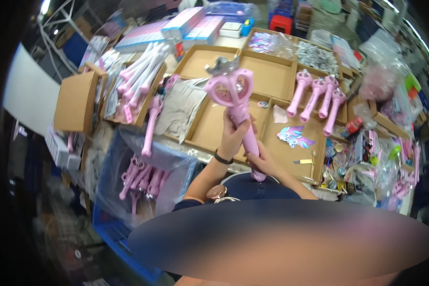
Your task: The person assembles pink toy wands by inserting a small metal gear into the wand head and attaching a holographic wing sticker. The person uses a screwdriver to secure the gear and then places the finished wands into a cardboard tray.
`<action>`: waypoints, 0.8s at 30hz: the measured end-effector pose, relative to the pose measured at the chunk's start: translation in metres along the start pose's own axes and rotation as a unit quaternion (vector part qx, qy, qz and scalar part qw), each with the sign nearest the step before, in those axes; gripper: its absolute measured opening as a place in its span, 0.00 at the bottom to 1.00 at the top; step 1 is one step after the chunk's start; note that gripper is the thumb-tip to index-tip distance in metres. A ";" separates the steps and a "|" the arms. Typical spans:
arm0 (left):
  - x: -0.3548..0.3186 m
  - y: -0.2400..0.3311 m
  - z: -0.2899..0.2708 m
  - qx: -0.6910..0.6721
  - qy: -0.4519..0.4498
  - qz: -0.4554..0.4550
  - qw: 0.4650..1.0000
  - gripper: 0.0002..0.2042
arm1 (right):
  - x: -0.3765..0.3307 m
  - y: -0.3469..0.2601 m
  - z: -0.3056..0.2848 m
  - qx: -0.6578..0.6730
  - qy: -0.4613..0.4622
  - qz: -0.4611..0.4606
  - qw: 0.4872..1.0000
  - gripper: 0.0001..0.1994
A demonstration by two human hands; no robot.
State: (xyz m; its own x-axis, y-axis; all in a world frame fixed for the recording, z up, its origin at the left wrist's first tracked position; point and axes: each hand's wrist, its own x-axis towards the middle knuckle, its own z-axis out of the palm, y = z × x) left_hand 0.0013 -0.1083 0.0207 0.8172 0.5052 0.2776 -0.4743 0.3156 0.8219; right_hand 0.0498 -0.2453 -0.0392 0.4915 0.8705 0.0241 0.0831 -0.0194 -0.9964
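A pink toy wand (238, 107) with an open ring-shaped head and a silver crown on top is tilted in front of me. My left hand (232, 136) wraps round its handle just under the head. Lower on the same handle, my right hand (262, 159) grips near the bottom end. Beyond the wand lie shallow cardboard trays (212, 112). To the right of my right hand rests a shiny blue and purple wing-shaped piece (295, 137). Several pink wands (306, 97) lie at the right in the trays, and another wand (152, 125) lies left, by a grey cloth (181, 105).
A blue crate (100, 209) lined with clear plastic holds several pink wands at lower left. A cardboard box (143, 114) of white and pink wands stands at left. Small parts and jars (336, 162) crowd the right. Silver pieces (317, 59) fill a far tray.
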 end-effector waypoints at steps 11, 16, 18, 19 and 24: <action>-0.006 0.042 -0.062 0.058 0.058 -0.006 0.997 0.19 | -0.010 0.176 -0.057 -0.391 0.091 0.171 0.900 0.19; -0.008 0.042 -0.087 -0.007 0.082 -0.039 0.996 0.33 | -0.013 0.208 -0.062 -0.343 -0.004 0.305 0.888 0.16; -0.004 0.049 -0.096 -0.095 0.028 -0.037 0.994 0.34 | -0.011 0.206 -0.065 -0.392 -0.017 0.287 0.874 0.14; -0.002 0.052 -0.099 -0.139 0.007 -0.036 0.990 0.34 | -0.011 0.205 -0.068 -0.411 -0.025 0.271 0.870 0.13; 0.003 0.057 -0.099 -0.208 0.032 -0.080 0.974 0.31 | -0.020 0.200 -0.089 -0.521 -0.116 0.337 0.775 0.11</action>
State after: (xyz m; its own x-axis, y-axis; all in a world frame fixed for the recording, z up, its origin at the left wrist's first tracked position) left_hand -0.0556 -0.0092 0.0186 0.8757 0.4679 0.1193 -0.4452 0.6865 0.5749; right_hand 0.1340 -0.3100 -0.2318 0.5680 0.5534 -0.6092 0.5910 -0.7894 -0.1661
